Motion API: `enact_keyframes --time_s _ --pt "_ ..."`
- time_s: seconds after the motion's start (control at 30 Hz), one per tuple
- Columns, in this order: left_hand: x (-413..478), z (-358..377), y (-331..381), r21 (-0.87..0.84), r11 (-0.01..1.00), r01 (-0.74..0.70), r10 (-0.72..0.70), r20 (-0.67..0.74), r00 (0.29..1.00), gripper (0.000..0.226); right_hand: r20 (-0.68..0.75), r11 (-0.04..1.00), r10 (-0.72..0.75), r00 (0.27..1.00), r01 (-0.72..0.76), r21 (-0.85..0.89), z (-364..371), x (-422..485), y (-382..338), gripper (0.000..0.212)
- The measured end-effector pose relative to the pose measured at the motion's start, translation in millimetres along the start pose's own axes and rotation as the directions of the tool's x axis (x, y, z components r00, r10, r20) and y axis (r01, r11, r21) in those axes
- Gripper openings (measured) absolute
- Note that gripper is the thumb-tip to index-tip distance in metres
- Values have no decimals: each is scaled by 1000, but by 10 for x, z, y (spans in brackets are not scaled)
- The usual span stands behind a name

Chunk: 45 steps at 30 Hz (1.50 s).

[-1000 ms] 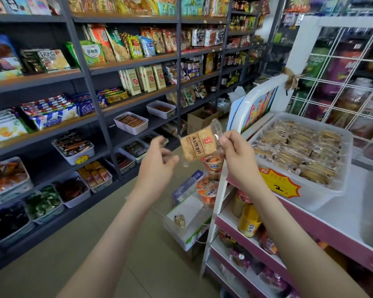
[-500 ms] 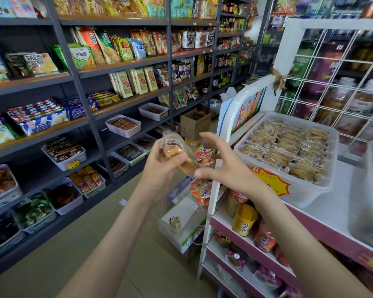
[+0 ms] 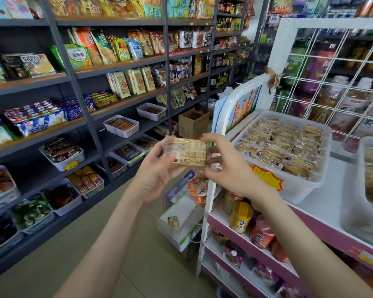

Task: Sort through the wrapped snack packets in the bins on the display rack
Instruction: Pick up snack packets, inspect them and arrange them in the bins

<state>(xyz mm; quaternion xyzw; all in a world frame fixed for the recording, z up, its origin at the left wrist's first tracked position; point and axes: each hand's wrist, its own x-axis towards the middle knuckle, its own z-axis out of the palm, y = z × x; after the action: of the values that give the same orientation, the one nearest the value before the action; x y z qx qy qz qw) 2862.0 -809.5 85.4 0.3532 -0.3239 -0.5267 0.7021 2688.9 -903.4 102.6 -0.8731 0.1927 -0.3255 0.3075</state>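
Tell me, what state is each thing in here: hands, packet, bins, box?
packet: wrapped, held up between both hands
left hand: grips the packet's left end
right hand: pinches its right end
centre bin: uncovered, full of wrapped packets
right bin: holds packets, partly out of frame
box: flaps open

Bright, even shop light everywhere, hardly a hard shadow; it's only murky under the dark shelves (image 3: 121,65) on the left. Wide-angle bend bows the uprights (image 3: 79,93) near the frame edges. Clear wrap on the packet (image 3: 190,153) glints, and the far-right bin (image 3: 353,211) is smeared, washed pale.
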Motion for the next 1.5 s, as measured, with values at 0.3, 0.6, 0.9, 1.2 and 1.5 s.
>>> enact_keyframes --time_s 0.3,0.6,0.9,1.2,1.5 --pt "101 418 -41 186 981 -51 42 55 998 58 -107 980 139 985 -121 156 -549 -194 -66 62" --pt "349 1360 -341 375 923 -79 3 199 980 38 -421 938 314 851 -209 278 -1361 -729 14 28" --pt "608 2376 -892 540 830 -136 -45 308 950 43 -780 764 417 466 -645 22 -2059 -1471 106 12" --pt "617 2907 -1205 652 744 -146 -225 450 864 27 -515 655 498 698 -692 -304 -1981 -1608 44 73" --pt "702 2782 -1250 769 491 -410 -170 546 820 33 -463 608 572 677 -729 -315 -2261 -1863 315 45"
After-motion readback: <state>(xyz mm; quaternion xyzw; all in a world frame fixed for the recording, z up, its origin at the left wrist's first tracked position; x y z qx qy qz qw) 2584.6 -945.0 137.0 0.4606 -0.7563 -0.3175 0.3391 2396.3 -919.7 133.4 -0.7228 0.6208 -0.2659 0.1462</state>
